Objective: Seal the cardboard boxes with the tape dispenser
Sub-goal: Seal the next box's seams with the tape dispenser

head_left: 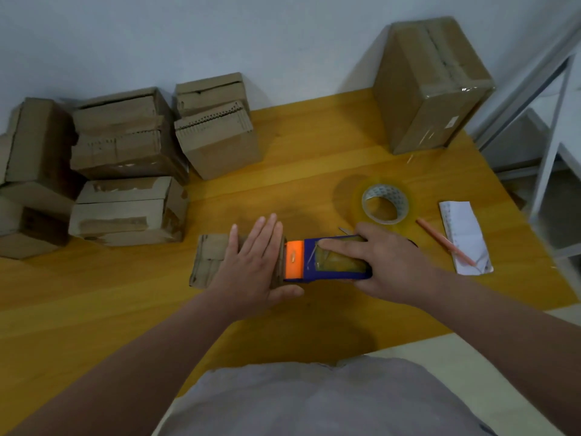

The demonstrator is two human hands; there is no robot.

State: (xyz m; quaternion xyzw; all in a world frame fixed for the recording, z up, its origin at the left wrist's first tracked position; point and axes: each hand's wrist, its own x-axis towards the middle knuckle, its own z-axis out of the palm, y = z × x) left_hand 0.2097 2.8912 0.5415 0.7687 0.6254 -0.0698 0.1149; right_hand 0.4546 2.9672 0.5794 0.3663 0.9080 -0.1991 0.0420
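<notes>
A small flat cardboard box (pixel 209 258) lies on the yellow table (pixel 94 294) in front of me. My left hand (pixel 254 262) presses flat on its top with straight fingers, the thumb at the near right corner. The blue and orange tape dispenser (pixel 309 259) sits against the box's right end. My right hand (pixel 386 262) grips the dispenser, with the index finger stretched over its tape roll.
Several worn cardboard boxes (pixel 125 171) are stacked at the table's left and back. A tall taped box (pixel 430 86) stands at the back right. A spare clear tape roll (pixel 382 202), a pencil (pixel 446 243) and a folded paper (pixel 465 237) lie to the right. A white rack (pixel 553 121) stands beyond the table edge.
</notes>
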